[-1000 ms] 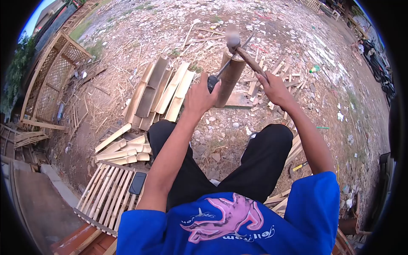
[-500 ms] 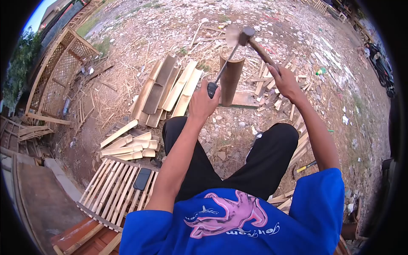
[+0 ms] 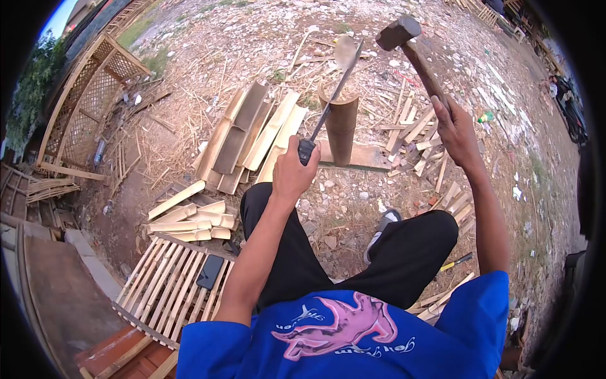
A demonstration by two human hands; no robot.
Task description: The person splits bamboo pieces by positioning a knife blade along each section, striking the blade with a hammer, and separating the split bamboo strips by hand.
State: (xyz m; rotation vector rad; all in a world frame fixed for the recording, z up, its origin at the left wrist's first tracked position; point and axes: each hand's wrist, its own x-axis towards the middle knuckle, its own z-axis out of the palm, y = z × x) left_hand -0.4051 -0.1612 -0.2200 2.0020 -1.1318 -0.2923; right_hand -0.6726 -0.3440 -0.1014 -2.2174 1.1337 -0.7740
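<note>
My left hand is wrapped around the black handle of a long knife, whose blade slants up and away over the top of a bamboo section. That bamboo stands upright on a wooden board; whether the blade touches its rim, I cannot tell. Higher up on the right, my right hand grips the wooden handle of a hammer. The hammer's dark head is raised beyond the knife tip, apart from it.
Split bamboo pieces lie left of the board, with shorter ones nearer me. A phone rests on a slatted bamboo rack. Thin offcuts are scattered to the right. A yellow-handled tool lies by my right knee.
The hammer has gone up and to the right, away from the knife. My left hand and the knife handle have come slightly nearer to me. My right knee has shifted outward.
</note>
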